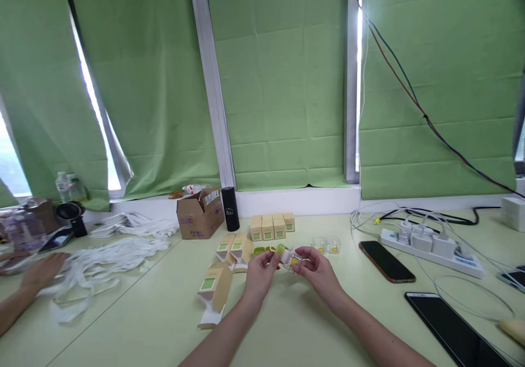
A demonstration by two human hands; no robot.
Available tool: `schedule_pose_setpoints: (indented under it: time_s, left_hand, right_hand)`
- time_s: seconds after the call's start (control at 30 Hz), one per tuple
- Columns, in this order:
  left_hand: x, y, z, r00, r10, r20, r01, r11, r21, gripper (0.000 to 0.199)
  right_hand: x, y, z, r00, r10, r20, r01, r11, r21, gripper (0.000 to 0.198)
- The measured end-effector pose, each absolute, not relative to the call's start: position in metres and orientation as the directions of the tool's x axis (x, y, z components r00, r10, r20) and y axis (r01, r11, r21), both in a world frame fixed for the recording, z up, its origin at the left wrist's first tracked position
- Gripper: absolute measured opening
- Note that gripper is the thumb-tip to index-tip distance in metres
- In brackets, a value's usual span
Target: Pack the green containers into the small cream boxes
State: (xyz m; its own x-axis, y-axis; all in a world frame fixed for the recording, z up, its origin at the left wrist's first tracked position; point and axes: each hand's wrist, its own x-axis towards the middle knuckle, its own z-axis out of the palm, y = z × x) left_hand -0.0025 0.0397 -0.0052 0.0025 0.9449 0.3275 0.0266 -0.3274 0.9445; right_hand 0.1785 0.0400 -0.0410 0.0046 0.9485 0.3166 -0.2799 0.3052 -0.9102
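Observation:
Between my two hands is a small clear bottle with a white neck, a light green top and a yellow patch on its body, held at a tilt. The fingers of my left hand are closed at its green end. My right hand pinches the clear body. Just behind my left hand lie green ring-like pieces, partly hidden by the fingers. Two clear containers with yellow spots stand behind my right hand. Left of my hands are open cardboard boxes with green labels.
Several small closed boxes stand at the back, beside a black cylinder and a brown carton. Phones, a tablet and a power strip with cables lie right. Another person's hand touches white straps at left.

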Motion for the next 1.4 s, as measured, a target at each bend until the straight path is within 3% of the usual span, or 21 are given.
schedule_pose_setpoints:
  time_s: [0.93, 1.23, 1.4]
  left_hand:
    - [0.001, 0.029, 0.000, 0.072, 0.925, 0.374, 0.092, -0.379, 0.921, 0.048]
    - [0.000, 0.036, -0.009, 0.038, 0.947, 0.319, -0.024, -0.319, 0.948, 0.061]
    - [0.000, 0.031, -0.006, 0.057, 0.931, 0.360, -0.033, -0.359, 0.933, 0.054]
  right_hand:
    - [0.179, 0.036, -0.038, -0.012, 0.954, 0.299, -0.250, 0.287, -0.925, 0.053]
    - [0.180, 0.033, -0.033, 0.019, 0.949, 0.313, -0.260, 0.307, -0.915, 0.052]
    - [0.180, 0.031, -0.031, 0.026, 0.947, 0.320, -0.288, 0.314, -0.905, 0.052]
